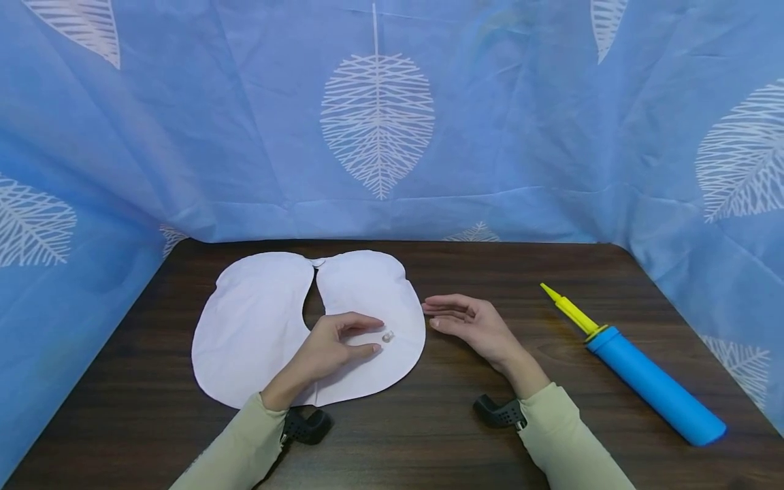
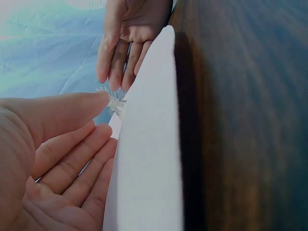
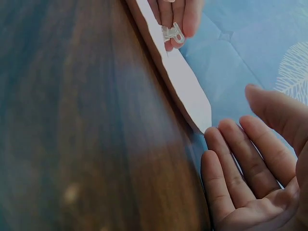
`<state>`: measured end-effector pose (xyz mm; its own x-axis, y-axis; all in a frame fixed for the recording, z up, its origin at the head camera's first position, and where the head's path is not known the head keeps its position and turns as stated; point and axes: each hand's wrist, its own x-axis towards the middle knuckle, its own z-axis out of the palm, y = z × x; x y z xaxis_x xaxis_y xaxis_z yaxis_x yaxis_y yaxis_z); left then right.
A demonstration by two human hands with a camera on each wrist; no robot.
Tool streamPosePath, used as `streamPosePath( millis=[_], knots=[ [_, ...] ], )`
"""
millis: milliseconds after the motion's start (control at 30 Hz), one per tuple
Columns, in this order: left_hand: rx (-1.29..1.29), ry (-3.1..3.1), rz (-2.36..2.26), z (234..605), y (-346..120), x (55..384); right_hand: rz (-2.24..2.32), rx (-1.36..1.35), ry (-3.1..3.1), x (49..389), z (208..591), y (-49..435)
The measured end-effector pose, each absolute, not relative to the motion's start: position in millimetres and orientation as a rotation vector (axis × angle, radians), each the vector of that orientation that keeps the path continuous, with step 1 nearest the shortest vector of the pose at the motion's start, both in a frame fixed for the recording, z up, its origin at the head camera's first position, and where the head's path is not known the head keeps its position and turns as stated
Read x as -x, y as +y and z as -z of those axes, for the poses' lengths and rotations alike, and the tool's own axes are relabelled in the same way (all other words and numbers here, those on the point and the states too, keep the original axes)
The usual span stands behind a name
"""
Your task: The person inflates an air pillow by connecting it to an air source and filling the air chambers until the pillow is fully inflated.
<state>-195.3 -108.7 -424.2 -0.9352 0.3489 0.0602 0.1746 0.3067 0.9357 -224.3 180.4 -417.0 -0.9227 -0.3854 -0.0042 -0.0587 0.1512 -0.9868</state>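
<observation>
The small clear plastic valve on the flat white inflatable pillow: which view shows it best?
The right wrist view: the small clear plastic valve stands sharp against the left hand's fingers. The left wrist view shows it blurred beside the thumb; the head view shows only a tiny speck on the flat white inflatable pillow.

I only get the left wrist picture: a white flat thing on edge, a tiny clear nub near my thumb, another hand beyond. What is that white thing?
Observer: From the head view it is a deflated U-shaped pillow lying flat on a dark wooden table.
Operator: And the clear nub?
Observer: It is the pillow's valve, on the right lobe, just off the left hand fingertips; I cannot tell whether they touch it.
Operator: Anything else lying around?
Observer: A blue pump with a yellow nozzle lies at the right of the table, apart from the right hand, which rests open beside the pillow's edge.
</observation>
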Motion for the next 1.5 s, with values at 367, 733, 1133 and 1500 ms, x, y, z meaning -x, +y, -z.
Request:
streamPosePath(
  millis=[367, 733, 1133, 1500],
  knots=[
    [-0.479, 2.434, -1.692, 423, -107, 192, 1.854, 0.45, 2.167, 222, 416, 178],
    [-0.547, 2.465, -1.72, 424, -105, 191, 1.87, 0.453, 2.152, 221, 416, 176],
    [-0.518, 2.489, -1.702, 422, -101, 190, 1.839, 0.476, 2.17, 220, 415, 170],
    [-0.509, 2.556, -1.671, 424, -101, 191, 1.768, 0.503, 2.236, 221, 416, 166]
  ],
)
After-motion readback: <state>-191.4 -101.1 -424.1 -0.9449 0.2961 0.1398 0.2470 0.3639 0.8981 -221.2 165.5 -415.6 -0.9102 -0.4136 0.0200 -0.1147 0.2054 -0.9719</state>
